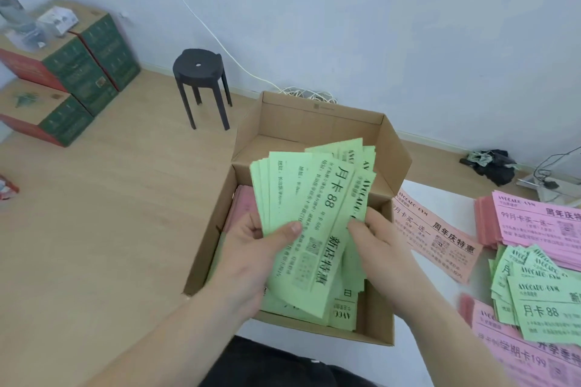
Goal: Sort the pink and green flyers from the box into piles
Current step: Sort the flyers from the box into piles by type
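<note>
- Over the cardboard box (320, 110), both hands hold a fanned bundle of green flyers (301, 198), printed side up and lifted clear of the box floor.
- The left hand (251, 261) grips the bundle's lower left part, with the thumb pressed across the front sheet and the fingers curled behind.
- The right hand (383, 245) pinches the bundle's right edge, thumb on top and fingers tucked under the sheets.
- Inside the box, a stack of pink flyers (243, 214) lies along the left wall. Loose green sheets (341, 313) lie at the near end, under the held bundle.
- Right of the box, on a white surface (440, 195), a salmon-pink flyer (440, 239) lies just beside the box wall.
- Further right sit a pink pile (534, 220), a loose green pile (540, 295) overlapping it, and a second pink stack (515, 355) at the near edge, partly under the green one.
- On the wooden floor (110, 229) beyond stand a black stool (199, 72) and stacked green-and-red cartons (81, 72) by the wall.
</note>
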The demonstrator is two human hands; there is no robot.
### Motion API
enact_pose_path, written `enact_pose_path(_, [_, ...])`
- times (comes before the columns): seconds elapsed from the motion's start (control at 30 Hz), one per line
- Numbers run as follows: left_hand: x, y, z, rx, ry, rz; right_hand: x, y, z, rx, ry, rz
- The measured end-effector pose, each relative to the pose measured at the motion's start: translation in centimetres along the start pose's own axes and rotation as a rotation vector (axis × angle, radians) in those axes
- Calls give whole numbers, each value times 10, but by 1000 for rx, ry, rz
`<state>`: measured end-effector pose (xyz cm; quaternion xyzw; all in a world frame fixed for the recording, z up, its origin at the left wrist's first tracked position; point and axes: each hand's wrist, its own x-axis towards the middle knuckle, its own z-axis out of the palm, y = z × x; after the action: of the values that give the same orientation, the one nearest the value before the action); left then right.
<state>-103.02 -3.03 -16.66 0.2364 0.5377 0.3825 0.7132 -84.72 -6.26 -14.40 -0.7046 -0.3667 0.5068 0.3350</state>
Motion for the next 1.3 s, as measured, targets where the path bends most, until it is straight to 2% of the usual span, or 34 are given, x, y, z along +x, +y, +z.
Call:
enact_pose_path(0.1, [-4, -3, 15, 63, 9, 57, 0, -1, 10, 175, 56, -2])
enact_pose_path(0.3, [-3, 7, 11, 305, -106, 86, 7, 10, -2, 113, 141, -17])
enact_pose_path(0.47, [6, 20, -8, 213, -119, 63, 7, 9, -29, 181, 167, -1])
enact_pose_path(0.63, [11, 23, -12, 189, -45, 109, 8, 9, -42, 244, 194, 8])
enact_pose_path(0.73, [9, 32, -8, 129, -35, 123, 9, 7, -43, 215, 213, 16])
enact_pose_path(0.8, [8, 38, -3, 107, -51, 163, 8, 3, -41, 186, 169, 3])
enact_pose_path(0.9, [9, 32, 12, 318, -51, 230, 6, -6, -28, 190, 49, 0])
enact_pose_path(0.97, [11, 18, 21, 434, -25, 211, 4, -12, -15, 140, 16, -6])
enact_pose_path(1.13, [28, 25, 22, 570, 54, 215, 1, -13, -16, -244, 121, -151])
enact_pose_path(1.3, [23, 22, 41, 575, -113, 205, -10, -14, -30, -6, 94, -61])
